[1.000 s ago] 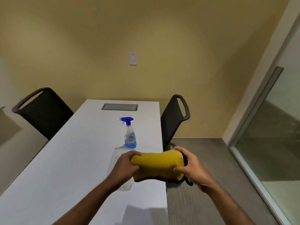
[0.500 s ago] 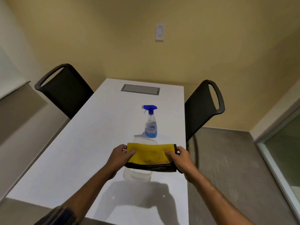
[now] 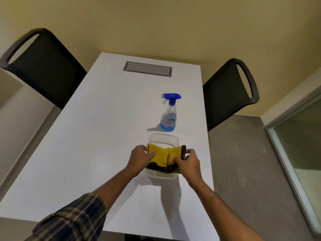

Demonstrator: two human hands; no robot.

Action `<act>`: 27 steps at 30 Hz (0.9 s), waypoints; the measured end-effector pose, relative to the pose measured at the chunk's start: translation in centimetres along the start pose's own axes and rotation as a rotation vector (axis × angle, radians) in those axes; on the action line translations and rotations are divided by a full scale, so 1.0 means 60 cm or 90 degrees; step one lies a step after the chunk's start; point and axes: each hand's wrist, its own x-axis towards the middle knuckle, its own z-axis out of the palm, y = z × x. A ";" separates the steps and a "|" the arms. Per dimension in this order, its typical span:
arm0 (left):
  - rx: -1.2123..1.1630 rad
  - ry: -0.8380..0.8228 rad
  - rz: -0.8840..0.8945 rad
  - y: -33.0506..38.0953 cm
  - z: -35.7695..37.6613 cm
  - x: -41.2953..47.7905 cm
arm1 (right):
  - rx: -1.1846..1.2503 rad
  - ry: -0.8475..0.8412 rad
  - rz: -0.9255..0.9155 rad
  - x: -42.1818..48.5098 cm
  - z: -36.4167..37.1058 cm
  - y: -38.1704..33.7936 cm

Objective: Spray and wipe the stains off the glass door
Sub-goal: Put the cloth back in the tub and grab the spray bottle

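**Item:** yellow cloth (image 3: 160, 153), black-hemmed, folded and buckled at its middle. It is over a clear plastic container (image 3: 163, 138) on the white tabletop (image 3: 97, 140). Whether it rests in the container or is held just above it cannot be told.

**Left hand** (image 3: 139, 158): pinches the cloth's left end, thumb on top, fingers curled behind.

**Right hand** (image 3: 189, 161): pinches the right end likewise, at the black hem.

**Spray bottle** (image 3: 169, 115): blue trigger head, upright, just behind the container, untouched.

**Glass door** (image 3: 300, 136): at the right edge of view, across the grey floor (image 3: 243, 153), well apart from the tabletop. No stains can be made out from here.

**Also present:** two black chairs, one left (image 3: 43, 66) and one right (image 3: 229, 94); a grey hatch (image 3: 147, 69) set in the tabletop's far end; a plaid sleeve (image 3: 73, 218) on the left arm.

**Hazards, as judged:**
- The container looks light and sits near the tabletop's right edge — a fold of cloth catching its rim could drag or tip it.
- A forward sweep of the hands could topple the bottle.
- Both hands are on the cloth, so neither is free for the bottle — a one-handed hold on so bunched a cloth may let it unfold or drop.
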 end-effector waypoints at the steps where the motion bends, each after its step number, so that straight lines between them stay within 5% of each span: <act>1: 0.014 -0.004 -0.001 -0.001 0.003 0.006 | -0.008 0.000 0.007 0.006 0.006 0.003; 27: 0.282 -0.011 0.049 -0.021 0.059 0.065 | -0.314 -0.029 -0.033 0.096 0.046 0.038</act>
